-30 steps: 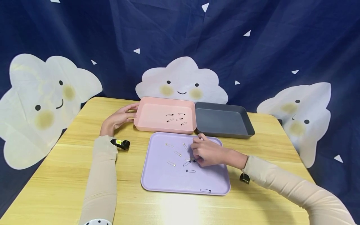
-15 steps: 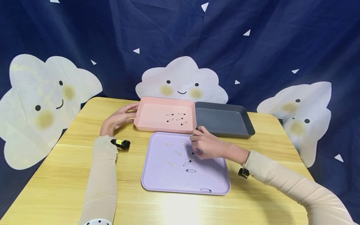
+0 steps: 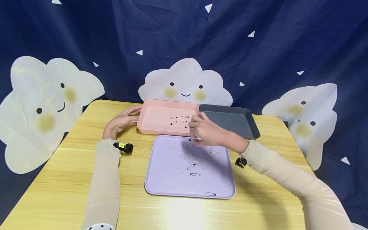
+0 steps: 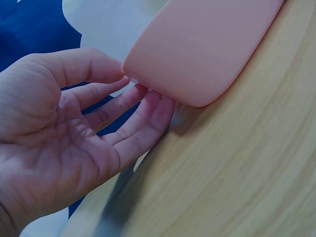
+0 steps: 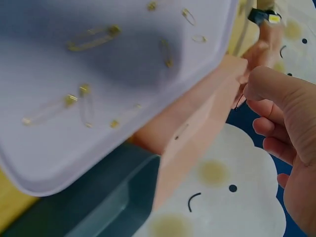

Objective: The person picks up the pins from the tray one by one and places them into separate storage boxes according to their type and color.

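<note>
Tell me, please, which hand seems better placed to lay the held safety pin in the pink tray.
Probably the right hand: it pinches the safety pin close to the pink tray, while the left hand holds no pin and touches the tray's left end.

Beige sleeve (image 3: 107, 182) on the left arm, plain, creased along the forearm, edge bunched near the wrist. I log a matching sleeve (image 3: 283, 175) on the right, folds heaviest around the elbow. White fabric with black dots (image 3: 101, 227) at the left sleeve's lower end. Small black device (image 3: 128, 148) at the left wrist, yellow label (image 3: 121, 145) on it. Second black device (image 3: 241, 162) at the right wrist; I can't resolve its details. Left hand (image 3: 122, 120) and right hand (image 3: 207, 131) bare.
</note>
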Available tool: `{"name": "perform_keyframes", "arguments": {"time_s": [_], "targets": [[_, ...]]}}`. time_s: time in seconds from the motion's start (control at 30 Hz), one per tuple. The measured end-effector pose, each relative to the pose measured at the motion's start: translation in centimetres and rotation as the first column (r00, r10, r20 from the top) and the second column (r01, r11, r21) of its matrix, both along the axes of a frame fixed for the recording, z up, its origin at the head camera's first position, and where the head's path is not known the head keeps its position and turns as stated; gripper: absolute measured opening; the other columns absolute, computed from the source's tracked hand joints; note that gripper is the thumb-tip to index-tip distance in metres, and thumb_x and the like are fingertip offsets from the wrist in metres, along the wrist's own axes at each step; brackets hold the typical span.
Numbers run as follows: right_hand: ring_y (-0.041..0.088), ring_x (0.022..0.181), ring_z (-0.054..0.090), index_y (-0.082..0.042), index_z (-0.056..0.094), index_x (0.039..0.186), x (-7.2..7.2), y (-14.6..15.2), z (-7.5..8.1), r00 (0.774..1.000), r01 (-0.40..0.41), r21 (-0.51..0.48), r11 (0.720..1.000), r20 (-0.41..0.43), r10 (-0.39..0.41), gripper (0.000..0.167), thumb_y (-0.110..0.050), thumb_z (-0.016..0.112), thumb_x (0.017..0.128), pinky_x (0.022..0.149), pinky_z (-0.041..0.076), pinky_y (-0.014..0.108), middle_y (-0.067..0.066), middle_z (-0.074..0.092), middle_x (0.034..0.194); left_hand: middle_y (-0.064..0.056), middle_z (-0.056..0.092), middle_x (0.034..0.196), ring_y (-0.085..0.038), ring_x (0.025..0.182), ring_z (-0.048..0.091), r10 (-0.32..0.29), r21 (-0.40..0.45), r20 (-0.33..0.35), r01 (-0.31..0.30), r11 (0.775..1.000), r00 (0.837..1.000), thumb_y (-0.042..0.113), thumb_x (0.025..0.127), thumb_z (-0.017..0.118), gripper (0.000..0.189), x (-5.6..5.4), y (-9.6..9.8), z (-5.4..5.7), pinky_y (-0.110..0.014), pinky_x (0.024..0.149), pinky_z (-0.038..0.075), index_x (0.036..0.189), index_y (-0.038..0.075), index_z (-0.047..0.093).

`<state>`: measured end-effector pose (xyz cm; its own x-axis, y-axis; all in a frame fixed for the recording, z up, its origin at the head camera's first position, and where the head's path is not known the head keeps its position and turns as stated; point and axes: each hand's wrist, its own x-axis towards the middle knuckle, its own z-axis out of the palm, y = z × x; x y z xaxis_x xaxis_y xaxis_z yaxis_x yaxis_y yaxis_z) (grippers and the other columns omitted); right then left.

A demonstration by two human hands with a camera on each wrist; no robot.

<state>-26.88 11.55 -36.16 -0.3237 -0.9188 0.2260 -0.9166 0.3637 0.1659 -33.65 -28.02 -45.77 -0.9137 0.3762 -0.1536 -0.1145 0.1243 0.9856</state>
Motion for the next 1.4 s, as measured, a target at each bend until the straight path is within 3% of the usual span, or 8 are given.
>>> {"name": "perform_keyframes", "arguments": {"time_s": [0.27,0.5,0.83,1.4], "targets": [[0.021,0.092,0.045,-0.015,0.068,0.077,-2.2,-2.8,1.6,1.0,0.003,-0.068,0.998,0.024,-0.001,0.011,-0.011,0.078,0.075,0.095,0.032,0.049,-0.002,0.059,0.085,-0.022,0.023,0.165,-0.033,0.139,0.04,0.006,-0.011,-0.003,-0.006,1.0,1.0,0.001,0.104,0.05,0.066,-0.1,0.1,0.0,-0.02,0.09,0.051,0.162,0.006,0.021],[0.023,0.094,0.045,-0.014,0.068,0.077,-3.8,-5.3,2.0,0.999,0.02,-0.107,0.994,0.027,-0.018,0.008,-0.012,0.075,0.078,0.096,0.032,0.049,0.0,0.059,0.086,-0.02,0.023,0.166,-0.032,0.141,0.038,-0.007,-0.008,-0.007,0.007,1.0,1.0,0.003,0.104,0.052,0.067,-0.1,0.1,0.0,-0.018,0.09,0.051,0.163,0.008,0.021],[0.023,0.096,0.045,-0.016,0.071,0.079,-5.3,-8.2,1.4,0.997,0.076,-0.02,0.997,0.013,-0.076,0.003,-0.016,0.073,0.08,0.098,0.03,0.046,-0.001,0.061,0.091,-0.021,0.022,0.165,-0.035,0.142,0.036,-0.018,0.004,-0.002,0.018,1.0,1.0,0.002,0.104,0.051,0.067,-0.1,0.0,0.0,-0.019,0.091,0.05,0.163,0.007,0.02],[0.025,0.093,0.046,-0.016,0.071,0.08,-8.1,-11.5,-0.3,0.992,0.123,0.044,0.991,-0.003,-0.123,0.004,-0.014,0.074,0.08,0.094,0.029,0.043,0.0,0.063,0.091,-0.019,0.023,0.166,-0.038,0.146,0.034,0.002,-0.011,-0.002,-0.002,1.0,1.0,0.003,0.103,0.052,0.068,0.1,-0.1,0.0,-0.025,0.096,0.048,0.163,0.008,0.021]]}}
